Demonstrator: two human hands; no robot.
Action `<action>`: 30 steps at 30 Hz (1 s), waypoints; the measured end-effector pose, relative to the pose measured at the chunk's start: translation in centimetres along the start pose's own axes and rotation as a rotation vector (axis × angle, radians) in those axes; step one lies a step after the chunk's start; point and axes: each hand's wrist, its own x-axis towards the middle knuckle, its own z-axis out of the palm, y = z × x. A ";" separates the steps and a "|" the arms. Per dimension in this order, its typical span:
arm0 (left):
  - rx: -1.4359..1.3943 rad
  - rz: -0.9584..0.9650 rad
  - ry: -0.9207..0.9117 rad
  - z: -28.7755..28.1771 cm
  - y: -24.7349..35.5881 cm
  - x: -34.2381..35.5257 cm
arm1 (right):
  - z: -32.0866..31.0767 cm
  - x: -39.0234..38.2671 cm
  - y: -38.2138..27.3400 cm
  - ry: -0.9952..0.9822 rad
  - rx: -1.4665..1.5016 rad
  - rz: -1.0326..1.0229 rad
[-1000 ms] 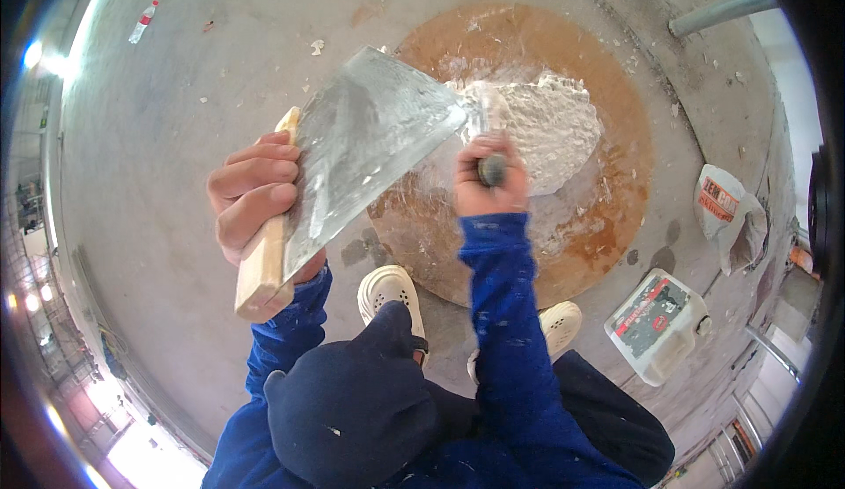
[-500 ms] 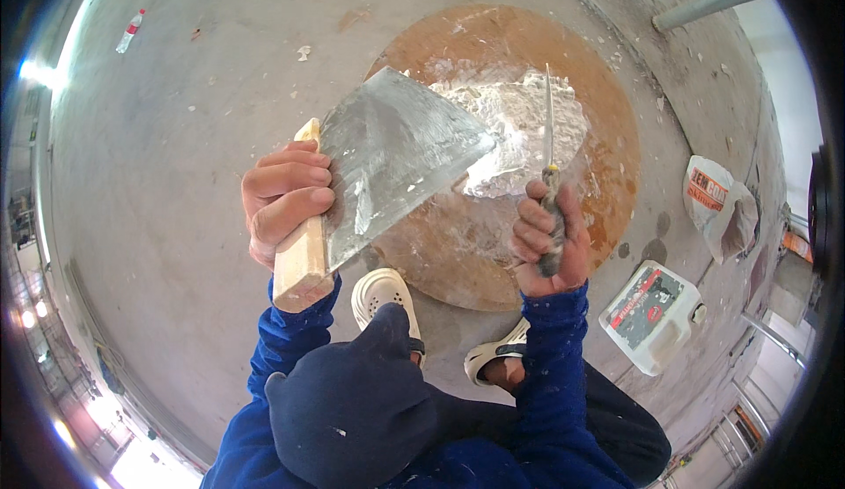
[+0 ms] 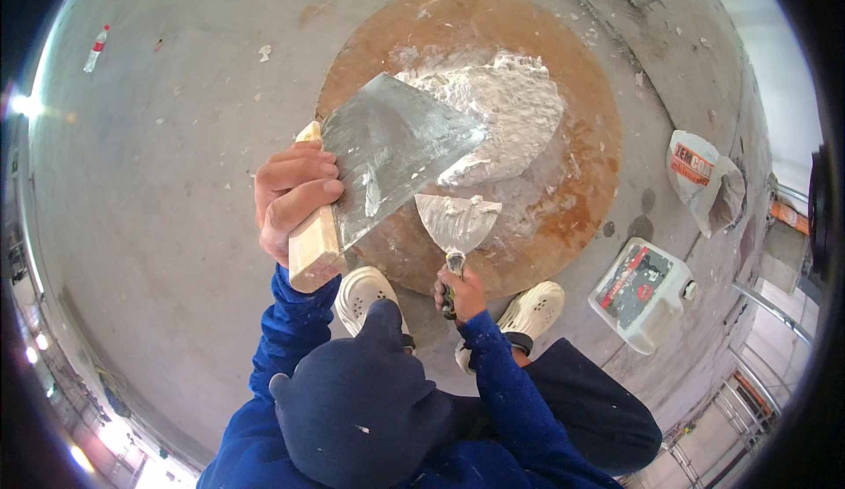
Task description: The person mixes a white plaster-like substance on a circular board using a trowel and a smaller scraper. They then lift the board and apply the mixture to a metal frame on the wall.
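Trapezoid grey metal trowel [image 3: 396,150] over left edge of round brown board [image 3: 583,212]: likely stiff; hold by pale wooden handle [image 3: 315,250] (left hand [image 3: 297,197] fingers clamped there). Right hand [image 3: 465,294] fingers clamp white-smeared putty knife [image 3: 459,223].

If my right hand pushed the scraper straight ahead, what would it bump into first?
Probably the pile of white paste, just ahead of the scraper in your right hand. How high the scraper is isn't clear, so it might pass above.

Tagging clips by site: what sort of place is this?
Probably a building site: white paste heaped on a round brown board, a smeared scraper in the right hand, and a stained grey floor.
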 end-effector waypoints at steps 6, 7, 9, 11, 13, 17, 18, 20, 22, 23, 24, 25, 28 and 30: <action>0.024 0.024 0.023 -0.4 0.4 0.1 | 1.4 4.0 -4.4 0.009 -0.003 -0.031; 0.044 0.026 0.017 -0.6 0.6 0.3 | 1.8 3.5 -6.8 -0.011 -0.011 -0.020; 0.105 0.029 -0.003 -1.0 1.2 0.4 | 3.0 1.9 -11.6 -0.025 -0.050 0.007; 0.127 0.036 -0.013 -1.0 1.3 0.3 | 3.5 1.2 -15.4 -0.049 -0.093 -0.025; 0.117 0.029 -0.018 -0.9 1.5 0.2 | 3.6 1.1 -18.7 -0.067 -0.120 -0.033; 0.083 0.045 -0.039 -0.6 1.8 0.7 | 3.0 2.0 -24.2 -0.089 -0.190 0.068; 0.072 0.053 -0.031 -0.7 1.9 0.8 | 2.9 2.1 -24.6 -0.116 -0.213 0.103; 0.074 0.051 -0.018 -0.9 1.9 0.7 | 2.7 1.0 -24.4 -0.084 -0.306 0.103; 0.095 0.036 -0.014 -1.0 1.8 0.5 | 2.4 -0.3 -23.9 -0.074 -0.389 0.093; 0.103 0.030 -0.017 -1.1 1.8 0.3 | 2.1 -0.8 -23.6 -0.083 -0.423 0.082; 0.104 0.029 -0.028 -1.2 1.7 0.2 | 2.0 -1.3 -23.4 -0.093 -0.457 0.070; 0.103 0.034 -0.034 -1.2 1.5 0.2 | 2.1 -1.8 -23.3 -0.094 -0.462 0.059; 0.104 0.054 -0.045 -1.0 1.3 0.1 | 2.6 -3.4 -23.9 -0.114 -0.481 0.001; -0.002 0.008 -0.013 -0.8 1.2 0.1 | 2.6 -4.2 -24.4 -0.138 -0.505 -0.069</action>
